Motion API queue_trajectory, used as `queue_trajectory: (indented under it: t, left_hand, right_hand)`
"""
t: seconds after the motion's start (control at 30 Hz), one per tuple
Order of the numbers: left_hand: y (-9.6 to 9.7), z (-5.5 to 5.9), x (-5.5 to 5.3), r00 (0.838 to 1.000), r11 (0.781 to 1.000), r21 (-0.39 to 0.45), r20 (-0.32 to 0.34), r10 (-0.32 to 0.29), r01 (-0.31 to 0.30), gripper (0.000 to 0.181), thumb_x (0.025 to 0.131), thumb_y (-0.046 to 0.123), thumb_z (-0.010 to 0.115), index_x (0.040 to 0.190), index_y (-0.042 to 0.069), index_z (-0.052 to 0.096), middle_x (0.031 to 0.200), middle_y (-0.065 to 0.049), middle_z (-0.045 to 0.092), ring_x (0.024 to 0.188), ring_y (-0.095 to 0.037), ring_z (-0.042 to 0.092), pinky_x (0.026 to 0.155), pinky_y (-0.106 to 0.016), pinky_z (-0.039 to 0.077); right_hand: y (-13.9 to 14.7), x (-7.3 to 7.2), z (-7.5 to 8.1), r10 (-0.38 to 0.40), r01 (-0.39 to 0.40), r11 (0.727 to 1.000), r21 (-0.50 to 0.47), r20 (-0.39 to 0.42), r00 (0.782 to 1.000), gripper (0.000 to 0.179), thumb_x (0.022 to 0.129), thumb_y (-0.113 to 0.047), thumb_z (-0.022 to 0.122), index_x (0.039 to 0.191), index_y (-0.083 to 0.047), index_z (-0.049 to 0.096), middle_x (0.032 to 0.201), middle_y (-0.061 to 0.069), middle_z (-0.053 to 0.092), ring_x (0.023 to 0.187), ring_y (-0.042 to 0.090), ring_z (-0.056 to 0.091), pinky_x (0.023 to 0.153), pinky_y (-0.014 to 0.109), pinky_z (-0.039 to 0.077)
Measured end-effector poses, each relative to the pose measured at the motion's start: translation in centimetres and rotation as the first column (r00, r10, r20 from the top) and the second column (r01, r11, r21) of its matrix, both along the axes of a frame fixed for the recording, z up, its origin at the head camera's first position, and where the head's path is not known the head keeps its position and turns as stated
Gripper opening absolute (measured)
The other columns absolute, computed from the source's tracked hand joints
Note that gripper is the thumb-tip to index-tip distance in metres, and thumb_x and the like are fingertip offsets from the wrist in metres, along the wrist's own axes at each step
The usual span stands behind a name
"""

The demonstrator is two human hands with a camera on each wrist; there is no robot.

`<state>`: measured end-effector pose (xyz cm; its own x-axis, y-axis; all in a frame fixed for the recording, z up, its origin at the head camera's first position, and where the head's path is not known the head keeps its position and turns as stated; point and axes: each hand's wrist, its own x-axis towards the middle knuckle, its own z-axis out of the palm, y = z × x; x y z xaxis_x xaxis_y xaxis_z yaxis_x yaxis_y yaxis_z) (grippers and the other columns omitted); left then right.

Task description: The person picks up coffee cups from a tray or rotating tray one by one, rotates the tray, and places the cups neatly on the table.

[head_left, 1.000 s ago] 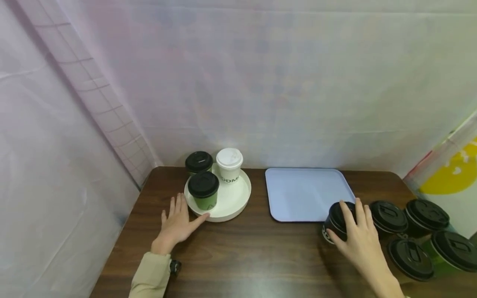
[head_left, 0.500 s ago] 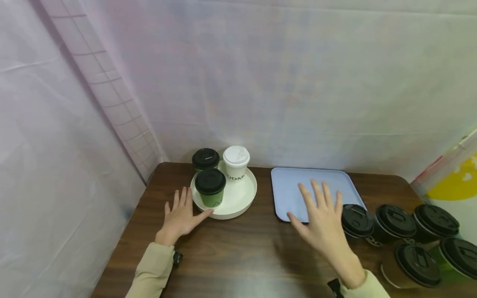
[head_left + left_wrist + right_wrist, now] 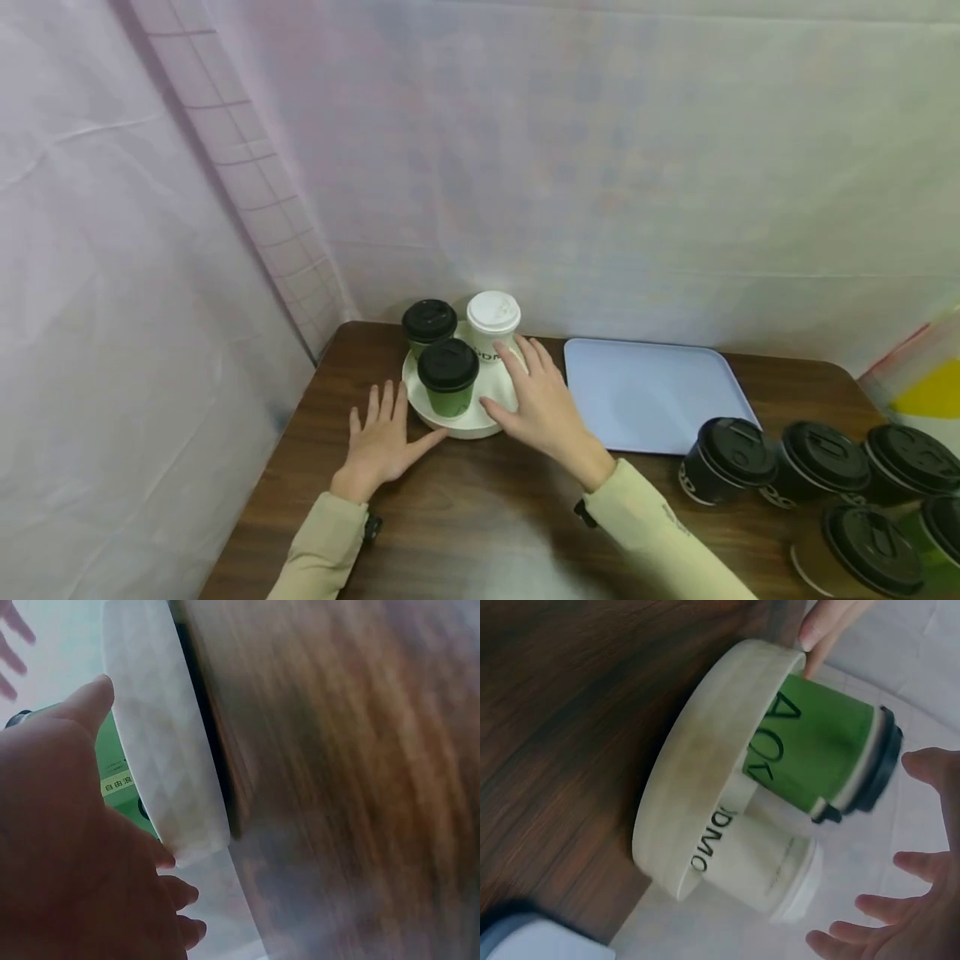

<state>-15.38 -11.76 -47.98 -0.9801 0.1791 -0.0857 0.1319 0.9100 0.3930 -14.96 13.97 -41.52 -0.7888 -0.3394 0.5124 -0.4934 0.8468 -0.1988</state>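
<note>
A round white tray (image 3: 465, 432) holds three lidded paper cups. Two are green with black lids, the front green cup (image 3: 450, 398) and the back green cup (image 3: 429, 322); the third is a white cup (image 3: 493, 312) with a white lid. My left hand (image 3: 381, 450) lies with spread fingers along the tray's left side, thumb and fingertips at the rim (image 3: 161, 735). Over the tray's right part, my right hand (image 3: 546, 410) has its fingers spread and holds nothing. Its fingertips overlap the white cup in the head view; the right wrist view shows them apart from the cups.
Right of the round tray lies a pale blue rectangular tray (image 3: 652, 392). Several black-lidded cups stand at the table's right, the nearest a dark cup (image 3: 726, 462) by the blue tray's front corner. A white curtain (image 3: 600, 183) hangs behind the table (image 3: 465, 517).
My right hand has left the dark cup at the right and moved left, past the blue tray, to the round tray. My left hand has stayed at the round tray's rim.
</note>
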Motion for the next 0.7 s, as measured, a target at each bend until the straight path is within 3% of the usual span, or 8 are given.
queue_trajectory:
  t: [0.2, 0.47, 0.7]
  left_hand:
    - [0.3, 0.1, 0.7, 1.000, 1.000, -0.014, -0.026, -0.009, 0.008, 0.109, 0.095, 0.074, 0.051, 0.165, 0.001, 0.010, 0.175, -0.021, 0.008, 0.162, -0.045, 0.002, 0.123, -0.077, 0.006]
    - [0.8, 0.3, 1.4, 0.999, 1.000, -0.026, -0.035, -0.015, 0.014, 0.109, 0.096, 0.073, 0.052, 0.164, -0.003, 0.014, 0.174, -0.020, 0.010, 0.163, -0.044, 0.005, 0.124, -0.076, 0.008]
    - [1.2, 0.1, 2.0, 0.999, 1.000, -0.019, -0.041, -0.012, 0.012, 0.106, 0.097, 0.071, 0.052, 0.164, -0.003, 0.015, 0.174, -0.021, 0.012, 0.162, -0.044, 0.007, 0.123, -0.076, 0.010]
  right_hand:
    - [-2.2, -1.3, -0.5, 0.044, -0.044, 0.999, -0.007, 0.034, 0.998, 0.078, 0.086, -0.043, 0.081, 0.151, -0.012, 0.049, 0.157, 0.030, 0.043, 0.143, 0.052, 0.045, 0.098, 0.067, 0.054]
    - [-4.0, -1.9, -1.1, 0.080, -0.081, 0.997, 0.000, 0.084, 0.993, 0.083, 0.087, -0.045, 0.080, 0.155, -0.013, 0.045, 0.161, 0.030, 0.037, 0.146, 0.051, 0.042, 0.103, 0.064, 0.052]
    - [-4.8, -2.4, -1.6, 0.078, -0.078, 0.997, 0.001, 0.107, 0.991, 0.083, 0.087, -0.045, 0.080, 0.156, -0.016, 0.045, 0.161, 0.029, 0.037, 0.146, 0.049, 0.043, 0.093, 0.060, 0.059]
